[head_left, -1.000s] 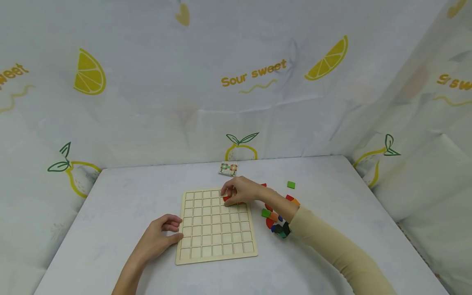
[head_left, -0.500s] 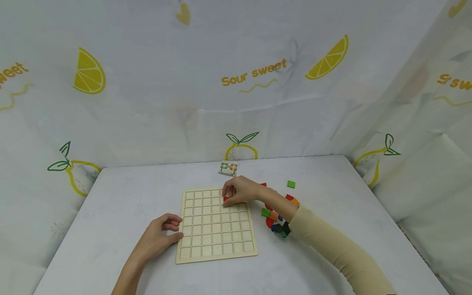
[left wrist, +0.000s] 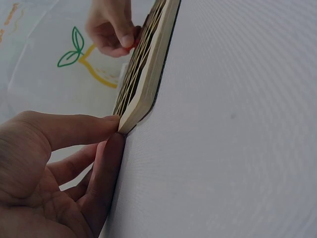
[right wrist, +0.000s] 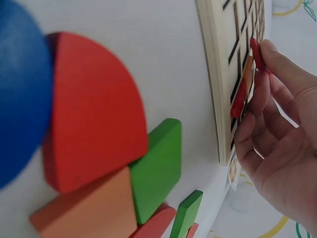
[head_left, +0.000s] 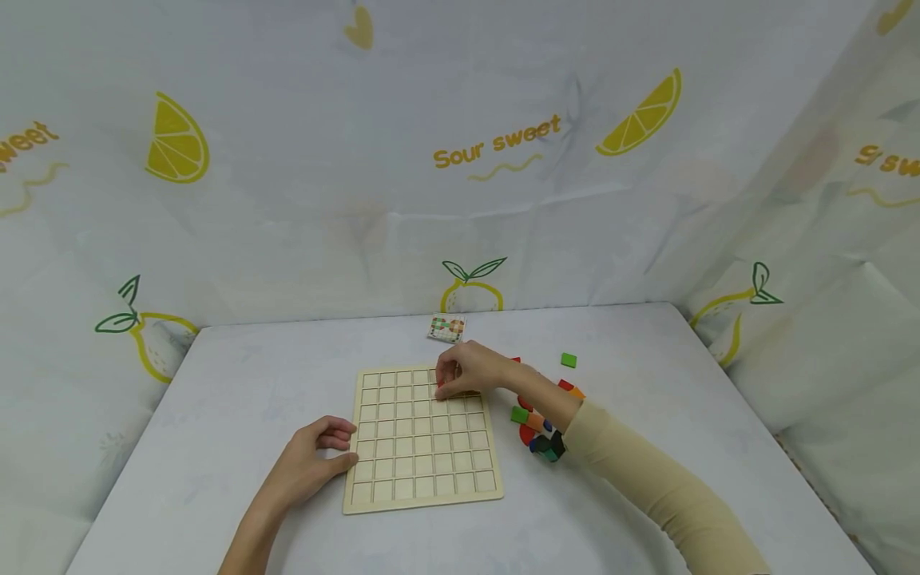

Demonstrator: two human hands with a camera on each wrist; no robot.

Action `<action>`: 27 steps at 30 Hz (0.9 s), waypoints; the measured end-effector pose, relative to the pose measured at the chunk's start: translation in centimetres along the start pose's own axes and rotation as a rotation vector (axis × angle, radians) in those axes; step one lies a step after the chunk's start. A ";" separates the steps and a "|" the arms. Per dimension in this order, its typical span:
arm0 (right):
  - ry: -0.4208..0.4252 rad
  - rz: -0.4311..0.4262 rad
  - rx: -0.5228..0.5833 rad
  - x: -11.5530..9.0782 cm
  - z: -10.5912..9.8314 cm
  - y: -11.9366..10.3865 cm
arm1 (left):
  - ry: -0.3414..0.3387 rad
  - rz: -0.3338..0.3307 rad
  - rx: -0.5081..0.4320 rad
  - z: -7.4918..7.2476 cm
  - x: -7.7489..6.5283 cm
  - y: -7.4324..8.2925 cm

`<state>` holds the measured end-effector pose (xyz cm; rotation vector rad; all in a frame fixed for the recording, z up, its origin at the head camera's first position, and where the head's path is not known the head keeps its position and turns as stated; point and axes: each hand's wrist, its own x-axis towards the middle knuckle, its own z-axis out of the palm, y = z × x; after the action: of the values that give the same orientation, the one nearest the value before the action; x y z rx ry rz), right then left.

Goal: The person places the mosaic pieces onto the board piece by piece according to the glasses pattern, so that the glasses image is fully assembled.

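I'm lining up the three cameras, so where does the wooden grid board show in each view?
Head: the board lies lower middle, left hand at its left edge.
Left wrist: the board is a steep strip, upper middle.
Right wrist: the board is a steep strip, upper right.
Shared landmark: the right hand with a red piece at its fingertips.

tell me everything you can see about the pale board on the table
The board is flat, squarish and pale, and looks like wood. A plain rim surrounds a grid of small square cells with thin dividing lines, which look dark in both wrist views. It lies flat on the white table. The left hand's grip touches its left edge, and the right hand's grip hides its far right corner in the head view. Red and orange pieces sit near that corner.
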<state>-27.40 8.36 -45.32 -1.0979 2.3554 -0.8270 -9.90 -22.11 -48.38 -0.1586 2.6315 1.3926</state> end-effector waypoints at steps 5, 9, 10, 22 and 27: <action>0.011 -0.005 0.049 0.2 -0.3 0.3 | 0.002 0.004 -0.004 0.0 0.0 0.0; 0.002 0.003 0.052 0.4 -0.3 0.5 | 0.002 0.004 -0.007 0.0 0.0 0.0; 0.000 0.004 0.044 0.5 -0.3 0.5 | 0.001 0.004 -0.009 0.0 0.0 0.0; -0.010 -0.026 0.007 0.7 0.3 0.5 | 0.005 -0.005 -0.004 0.1 0.0 0.0; -0.026 -0.038 -0.003 0.6 0.4 0.4 | 0.002 -0.003 -0.006 0.1 0.0 0.0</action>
<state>-27.76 7.96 -45.91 -1.1515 2.3213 -0.8177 -9.90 -22.08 -48.44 -0.1650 2.6277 1.4005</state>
